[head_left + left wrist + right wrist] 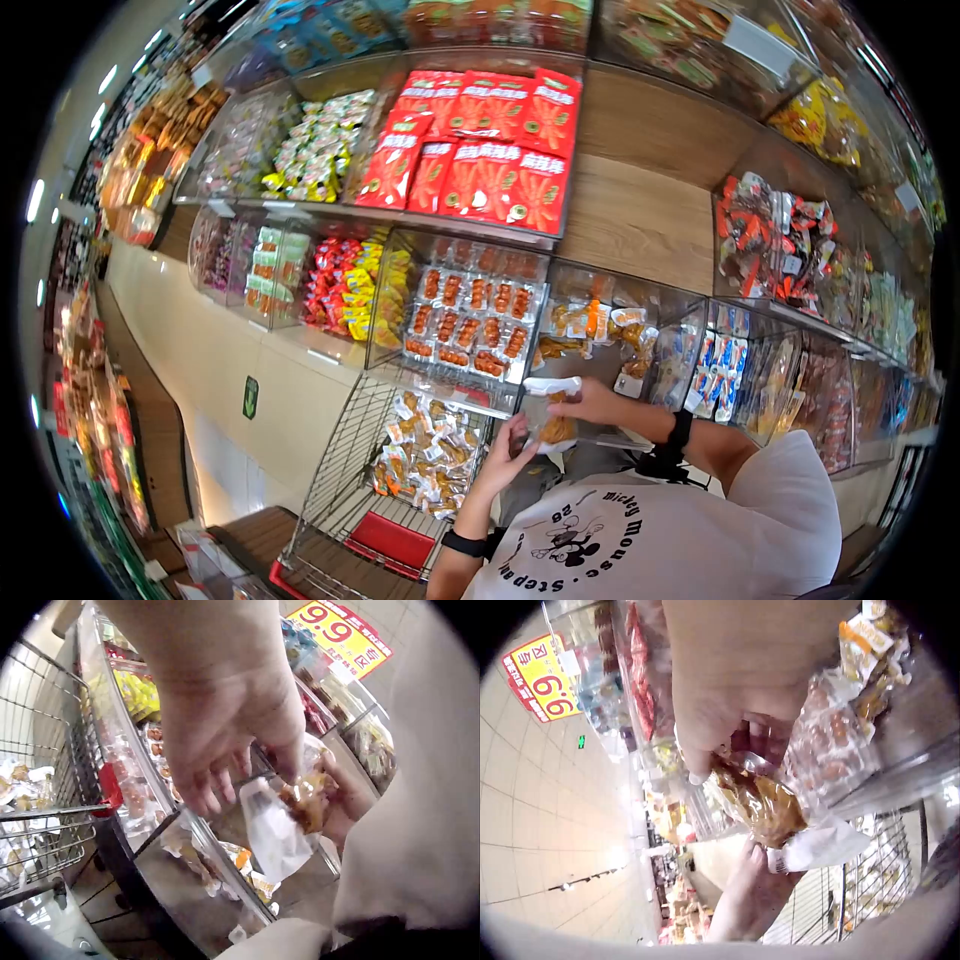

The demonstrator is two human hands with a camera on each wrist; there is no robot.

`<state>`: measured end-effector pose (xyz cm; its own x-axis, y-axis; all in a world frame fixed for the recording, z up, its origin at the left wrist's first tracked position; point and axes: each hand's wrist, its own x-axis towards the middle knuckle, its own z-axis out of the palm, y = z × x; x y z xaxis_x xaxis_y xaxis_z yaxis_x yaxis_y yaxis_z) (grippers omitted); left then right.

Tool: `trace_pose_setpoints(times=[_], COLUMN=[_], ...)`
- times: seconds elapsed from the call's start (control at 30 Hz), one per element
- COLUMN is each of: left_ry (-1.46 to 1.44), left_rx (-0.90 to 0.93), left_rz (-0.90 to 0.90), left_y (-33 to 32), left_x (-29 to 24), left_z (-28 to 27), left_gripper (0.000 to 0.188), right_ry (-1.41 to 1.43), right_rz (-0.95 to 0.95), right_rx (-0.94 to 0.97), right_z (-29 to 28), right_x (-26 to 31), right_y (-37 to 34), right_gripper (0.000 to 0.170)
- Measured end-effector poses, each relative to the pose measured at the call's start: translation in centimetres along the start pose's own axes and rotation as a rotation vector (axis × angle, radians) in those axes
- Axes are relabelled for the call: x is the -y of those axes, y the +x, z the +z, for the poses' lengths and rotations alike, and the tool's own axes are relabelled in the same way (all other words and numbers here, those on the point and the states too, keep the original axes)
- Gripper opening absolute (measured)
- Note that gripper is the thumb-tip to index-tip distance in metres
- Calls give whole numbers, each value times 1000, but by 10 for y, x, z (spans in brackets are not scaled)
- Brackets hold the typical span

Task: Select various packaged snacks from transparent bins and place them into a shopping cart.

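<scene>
Between the two hands is a clear packet of brown food with a white end [556, 428] [304, 804] [763, 808]. My right hand [597, 405] [343, 799] [742, 694] pinches it by one edge, thumb and fingers bent round the wrapper. My left hand [508, 458] [229, 724] [756, 894] is at the packet's other side, its fingers loosely bent and apart, the thumb by the wrapper; the exact contact is partly hidden. Similar packets lie in a clear bin [640, 340] just beyond the hands, and many more in a wire cart [335, 455] to the left.
Clear shelf bins hold red packets [480, 150], trays of small brown items [470, 310] and red-and-yellow sweets [345, 280]. The cart has a red flap [392, 543]. A yellow 9.9 price sign [339, 636] hangs above. Bin walls stand close to both hands.
</scene>
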<state>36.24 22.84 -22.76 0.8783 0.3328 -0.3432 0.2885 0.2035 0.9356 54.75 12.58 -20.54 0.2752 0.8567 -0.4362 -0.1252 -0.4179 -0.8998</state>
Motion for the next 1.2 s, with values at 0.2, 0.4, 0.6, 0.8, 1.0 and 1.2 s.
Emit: trace_pose_setpoints(times=[0.2,0.4,0.6,0.8,1.0,1.2], left_ry=[-301,-274,-416,-182,-173,-267], left_rx=[-110,-605,-591,-431,-336,-80], left_rz=[-215,-269,-341,-305,-160,-174], left_y=[-68,-109,-68,-25,-23,2], left_x=[-5,40,116,123,39,2], left_z=[-31,-78,-122,-110,-64,-7], left_gripper=[25,23,65,26,21,21], right_ry=[362,560,192,613,-192,-841], right_rz=[-129,139,523,48,-231,-138], right_rx=[217,-6,21,34,-621,-256], right_z=[99,199,201,119,-21,-42], right_x=[-4,-18,-37,-27,-106,-130], right_y=[34,67,68,36,66,121], right_gripper=[35,43,45,16,22,41])
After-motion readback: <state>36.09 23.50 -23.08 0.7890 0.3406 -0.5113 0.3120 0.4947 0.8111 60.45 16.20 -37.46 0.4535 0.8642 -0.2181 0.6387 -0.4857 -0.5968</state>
